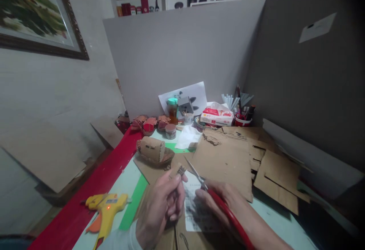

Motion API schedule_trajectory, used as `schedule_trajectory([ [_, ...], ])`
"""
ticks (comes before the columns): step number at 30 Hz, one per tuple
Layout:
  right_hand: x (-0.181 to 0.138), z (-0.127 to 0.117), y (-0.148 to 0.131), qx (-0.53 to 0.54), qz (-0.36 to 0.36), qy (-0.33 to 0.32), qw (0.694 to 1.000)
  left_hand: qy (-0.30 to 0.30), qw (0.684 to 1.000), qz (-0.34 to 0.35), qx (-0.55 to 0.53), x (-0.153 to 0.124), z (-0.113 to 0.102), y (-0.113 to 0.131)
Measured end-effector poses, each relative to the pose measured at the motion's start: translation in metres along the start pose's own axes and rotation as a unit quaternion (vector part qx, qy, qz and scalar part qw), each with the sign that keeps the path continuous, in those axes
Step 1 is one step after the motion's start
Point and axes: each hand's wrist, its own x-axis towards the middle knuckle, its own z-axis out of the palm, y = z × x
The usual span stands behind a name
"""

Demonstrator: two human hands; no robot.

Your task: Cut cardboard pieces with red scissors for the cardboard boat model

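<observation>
My left hand (164, 200) is closed, pinching a small piece of cardboard (179, 169) with dark print on it between thumb and fingers. In my right hand (222, 195) is a pair of scissors (224, 206) with red handles. Their metal blades point up and to the left, close to the cardboard piece but apart from it. Beneath both hands lie brown cardboard and a printed sheet (196, 214). Just beyond my left hand sits a cardboard boat-like model (154, 151) with a rounded cover.
A yellow hot glue gun (108, 210) with a lit orange light lies at the left. Large cardboard sheets (225, 159) cover the right side. Behind stand small models (149, 124), a brown jar (170, 131), a tissue pack (217, 114), and a pen holder (243, 120). Grey panels (182, 52) close off the back.
</observation>
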Motion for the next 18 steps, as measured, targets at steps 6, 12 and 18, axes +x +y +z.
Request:
schedule_trajectory([
  [6, -0.005, -0.023, 0.0, 0.094, -0.031, 0.02, 0.995, -0.138, 0.984, -0.054, 0.098, -0.008, -0.002, 0.01],
  [12, -0.009, -0.016, -0.006, 0.163, -0.092, -0.076, 0.979, -0.149, 0.974, -0.078, 0.153, -0.009, 0.0, 0.01],
  [18, -0.014, 0.001, -0.01, 0.192, -0.078, -0.042, 0.977, -0.034, 0.995, 0.009, 0.089, -0.01, 0.002, 0.01],
])
